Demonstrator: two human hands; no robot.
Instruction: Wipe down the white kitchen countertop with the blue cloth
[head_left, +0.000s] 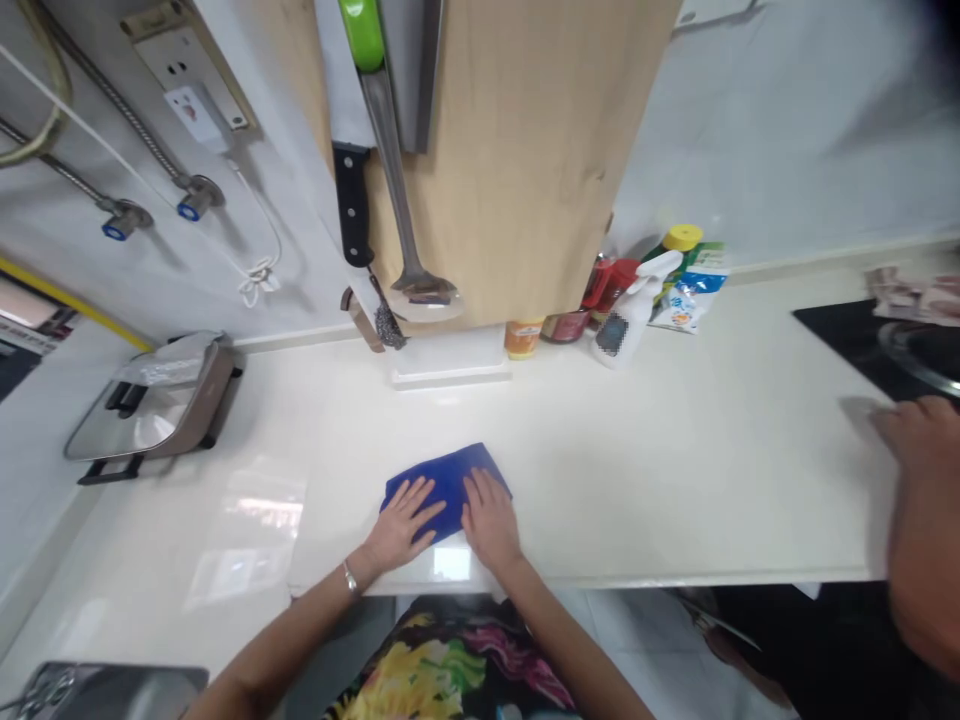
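A folded blue cloth (451,482) lies flat on the white countertop (600,460) in front of me. My left hand (401,525) rests on the cloth's left part, fingers spread and flat. On its right part lies my right hand (491,515), its fingers stretched out and pressing down on the fabric. Neither hand grips the cloth; both palms face down. A bracelet (350,576) circles my left wrist.
An electric pan (202,405) with a glass lid stands at the left. A spray bottle (634,315) and several containers line the wall. Above hangs a wooden board with a slotted spoon (401,190) and knives. Another person's hand (926,430) rests near the stove (847,330).
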